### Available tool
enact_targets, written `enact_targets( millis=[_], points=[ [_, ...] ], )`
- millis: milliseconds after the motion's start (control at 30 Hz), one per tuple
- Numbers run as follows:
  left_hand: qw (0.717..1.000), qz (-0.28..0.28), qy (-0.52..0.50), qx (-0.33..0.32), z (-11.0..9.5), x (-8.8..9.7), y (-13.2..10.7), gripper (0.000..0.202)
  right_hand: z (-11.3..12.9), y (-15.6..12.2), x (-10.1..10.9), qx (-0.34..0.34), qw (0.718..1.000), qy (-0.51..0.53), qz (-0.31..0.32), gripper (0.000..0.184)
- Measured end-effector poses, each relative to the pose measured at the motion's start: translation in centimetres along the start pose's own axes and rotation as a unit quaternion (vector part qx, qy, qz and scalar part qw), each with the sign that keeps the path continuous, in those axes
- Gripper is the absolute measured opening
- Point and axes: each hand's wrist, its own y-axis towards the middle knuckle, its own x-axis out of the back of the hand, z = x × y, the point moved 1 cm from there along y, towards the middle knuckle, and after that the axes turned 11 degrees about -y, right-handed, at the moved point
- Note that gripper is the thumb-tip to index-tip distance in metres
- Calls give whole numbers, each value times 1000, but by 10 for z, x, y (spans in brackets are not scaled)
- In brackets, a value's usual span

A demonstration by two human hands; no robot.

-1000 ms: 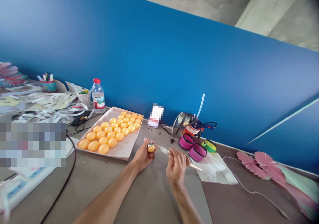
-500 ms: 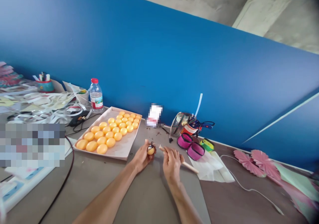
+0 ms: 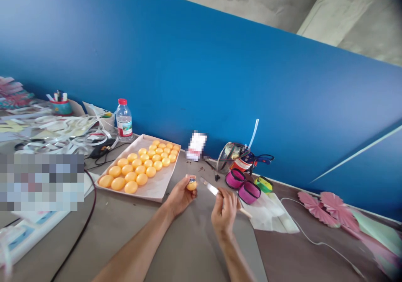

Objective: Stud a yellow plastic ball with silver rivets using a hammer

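Orange ball [image 3: 191, 185] gripped in L fingers [image 3: 182, 184], R fingers [image 3: 230, 197] clasping knife [image 3: 211, 188], blade now farther from ball vs. prev.

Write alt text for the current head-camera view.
A person's left hand holds an orange ball while the right hand grips a bladed tool, its tip apart from the ball. Left of them, a tray holds more orange balls.

The blade [image 3: 211, 188] looks like shiny metal, its handle [image 3: 246, 212] smooth pale wood, the orange balls [image 3: 147, 163] at left glossy plastic, the grey surface [image 3: 188, 248] matt.
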Motion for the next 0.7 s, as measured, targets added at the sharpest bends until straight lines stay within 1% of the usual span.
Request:
enact_targets(
  millis=[67,200,233,333,400,500,533,633,700],
  points=[
    [1000,-3,3,-8,1,1,1,32,2,0,1,14,1000,7,0,24],
    [999,-24,35,3,4,2,0,35,4,-3,-4,50,997,-8,60,22],
    [999,-25,37,5,4,2,0,36,4,-4,-5,48,997,-10,56,21],
    [999,-20,25,0,3,1,0,38,0,-4,-5,26,1000,-8,11,23],
    [1000,-20,18,-7,2,1,1,38,-2,-3,-5,22,1000,-15,15,24],
    [1000,-23,14,-1,1,3,2,36,-2,-1,-6,34,998,-28,51,22],
    [1000,-18,12,4,1,3,2,36,-2,-1,-5,36,998,-27,48,22],
    [1000,-3,4,8,1,4,2,38,-1,-1,-3,23,1000,-14,4,23],
    [1000,-3,3,5,1,4,1,39,1,-1,-3,25,999,-15,14,24]
  ],
)
